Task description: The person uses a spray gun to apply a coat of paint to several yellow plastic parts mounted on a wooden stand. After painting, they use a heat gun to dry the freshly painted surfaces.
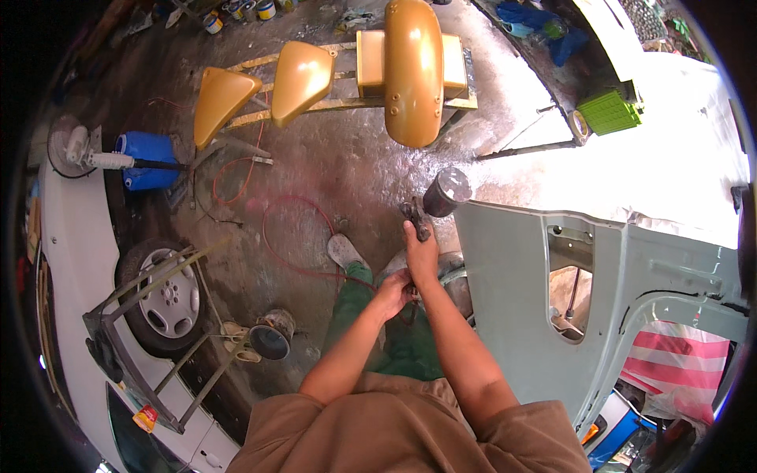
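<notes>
Over concrete floor, our right hand gripped spray gun; left hand just behind, grasp unclear. Gold fender and side panels on rack looked coated up top; undersides hidden, so we couldn't call it done.

The spray gun looks made of dark metal, and its cup has a dull, stained surface. The golden fender is smooth and glossy. The grey body panel looks smooth but matt. The floor is rough concrete; the shirt is matt cloth.
</notes>
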Tool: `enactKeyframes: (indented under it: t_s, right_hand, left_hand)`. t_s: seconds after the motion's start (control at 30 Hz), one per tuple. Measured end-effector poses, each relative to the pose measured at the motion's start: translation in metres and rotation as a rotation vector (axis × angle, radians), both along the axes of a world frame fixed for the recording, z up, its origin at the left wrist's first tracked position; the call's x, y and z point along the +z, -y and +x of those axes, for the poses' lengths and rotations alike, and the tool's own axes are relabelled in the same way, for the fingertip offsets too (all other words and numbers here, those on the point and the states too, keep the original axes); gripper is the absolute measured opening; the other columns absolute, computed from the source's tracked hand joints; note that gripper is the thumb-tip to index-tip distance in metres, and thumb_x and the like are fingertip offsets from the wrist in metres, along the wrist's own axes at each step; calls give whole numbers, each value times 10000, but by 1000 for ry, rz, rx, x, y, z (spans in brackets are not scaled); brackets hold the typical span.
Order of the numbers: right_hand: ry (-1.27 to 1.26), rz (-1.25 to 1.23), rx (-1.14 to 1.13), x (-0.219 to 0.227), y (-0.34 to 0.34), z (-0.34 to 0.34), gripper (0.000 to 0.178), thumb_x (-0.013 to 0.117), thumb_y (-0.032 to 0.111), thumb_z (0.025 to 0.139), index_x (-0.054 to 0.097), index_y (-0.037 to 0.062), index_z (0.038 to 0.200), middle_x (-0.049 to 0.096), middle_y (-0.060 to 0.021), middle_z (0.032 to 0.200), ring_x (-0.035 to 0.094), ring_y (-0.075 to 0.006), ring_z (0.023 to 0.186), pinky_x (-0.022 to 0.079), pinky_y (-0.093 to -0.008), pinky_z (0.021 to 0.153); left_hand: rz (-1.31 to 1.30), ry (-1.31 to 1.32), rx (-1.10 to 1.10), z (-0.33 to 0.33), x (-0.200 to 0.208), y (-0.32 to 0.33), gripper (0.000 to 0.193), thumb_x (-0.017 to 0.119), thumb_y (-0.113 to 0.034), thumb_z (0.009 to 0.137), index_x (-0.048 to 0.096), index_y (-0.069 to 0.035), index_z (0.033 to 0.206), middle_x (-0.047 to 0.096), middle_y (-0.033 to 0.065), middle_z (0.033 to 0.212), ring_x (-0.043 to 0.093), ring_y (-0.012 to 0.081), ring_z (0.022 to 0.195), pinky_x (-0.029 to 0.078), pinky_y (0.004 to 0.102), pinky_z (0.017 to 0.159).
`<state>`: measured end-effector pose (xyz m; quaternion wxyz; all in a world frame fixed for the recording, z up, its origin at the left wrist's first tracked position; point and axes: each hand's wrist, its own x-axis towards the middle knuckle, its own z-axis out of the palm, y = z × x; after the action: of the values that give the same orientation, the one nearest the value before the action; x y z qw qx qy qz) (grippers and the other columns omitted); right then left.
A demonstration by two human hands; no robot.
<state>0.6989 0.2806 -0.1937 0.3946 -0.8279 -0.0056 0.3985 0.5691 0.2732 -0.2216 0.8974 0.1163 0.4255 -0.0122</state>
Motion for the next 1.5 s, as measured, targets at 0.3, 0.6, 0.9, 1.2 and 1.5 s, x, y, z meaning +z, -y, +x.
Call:
enactKeyframes:
  t_s: [0.3, 0.6, 0.9, 1.2, 1.5]
  right_hand:
    - [42, -14, 44, -2, -6, -3, 708, 630, 539, 932, 539, -25, 1350, 639, -315, 1216, 589, -465, 1188, 462, -460, 985]
    - [90, 7, 16, -26, -1, 1, 669, 647, 506, 930, 552, -27, 1323, 648, -313, 1194, 608, -452, 1164, 470, -452, 966]
    - [84, 57, -59, -19, 17, 1, 677, 688, 480, 911, 561, -30, 1338, 690, -266, 1142, 651, -417, 1097, 485, -437, 941]
    - [-59, 242, -260, 100, 27, 20, 446, 602, 465, 992, 643, 36, 875, 636, -38, 707, 484, -95, 445, 396, -277, 392]
    - [-97, 386, -295, 218, 50, 95, 433, 534, 463, 1028, 587, 36, 1067, 707, -110, 922, 465, -84, 492, 404, -257, 411]
  left_hand:
    - [6, -14, 55, -4, -11, 4, 201, 487, -226, 1060, 617, -90, 1132, 653, -11, 986, 597, 98, 807, 506, 270, 681]
    - [-10, -22, 76, 7, 2, -2, 210, 468, -202, 1061, 615, -82, 1149, 655, 1, 1009, 602, 113, 825, 513, 287, 711]
    - [-15, 52, 43, 4, 8, 11, 245, 470, -216, 1058, 609, -67, 1194, 663, 11, 1038, 613, 134, 851, 514, 310, 751]
    - [320, 113, -669, -24, -13, 32, 350, 516, -124, 974, 588, -63, 1311, 689, 80, 1179, 660, 231, 1063, 516, 349, 933]
    - [1037, 163, -1406, -72, -57, 17, 544, 498, 47, 840, 593, -102, 1355, 609, 188, 1345, 572, 348, 1255, 451, 433, 1062]
